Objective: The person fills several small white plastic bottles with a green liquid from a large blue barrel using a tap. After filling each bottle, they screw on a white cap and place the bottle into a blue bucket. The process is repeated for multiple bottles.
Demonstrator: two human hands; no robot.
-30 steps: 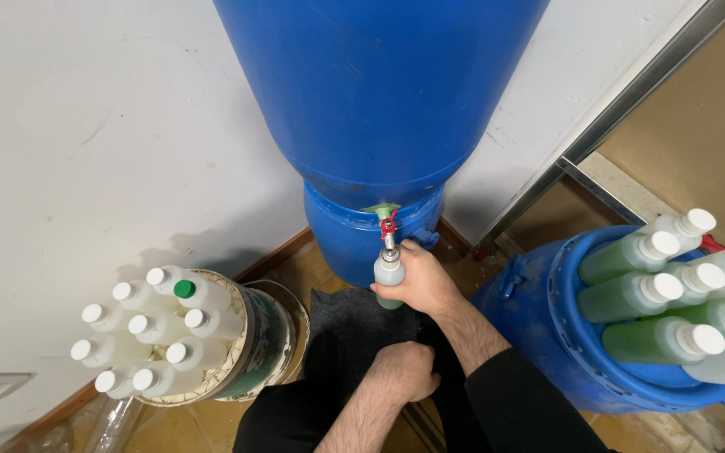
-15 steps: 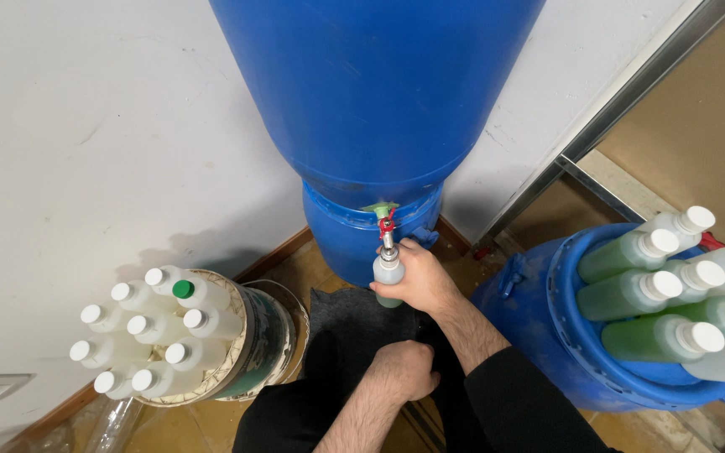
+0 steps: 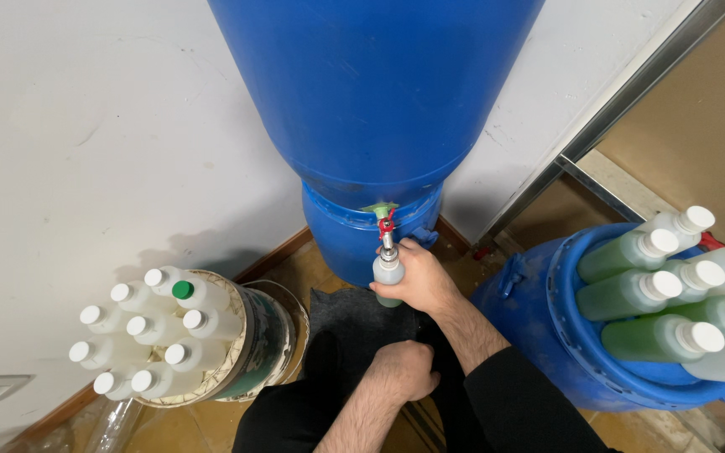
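Right hand [image 3: 419, 277] is wrapped around a small clear bottle [image 3: 388, 273], holding it up under the tap [image 3: 386, 225] at the bottom of the big blue drum [image 3: 371, 92]. Left hand [image 3: 402, 369] is curled into a loose fist on the lap, holding nothing as far as I can see. Risk, I'd say: if the bottle drifts off the spout or fills past the neck, liquid runs onto the dark cloth [image 3: 341, 323] and the floor. Compared with a second ago, basically nothing has moved, same grip, same spot. Capped bottles sit in a bucket [image 3: 253, 335] on the left and a blue tub [image 3: 547, 335] on the right.
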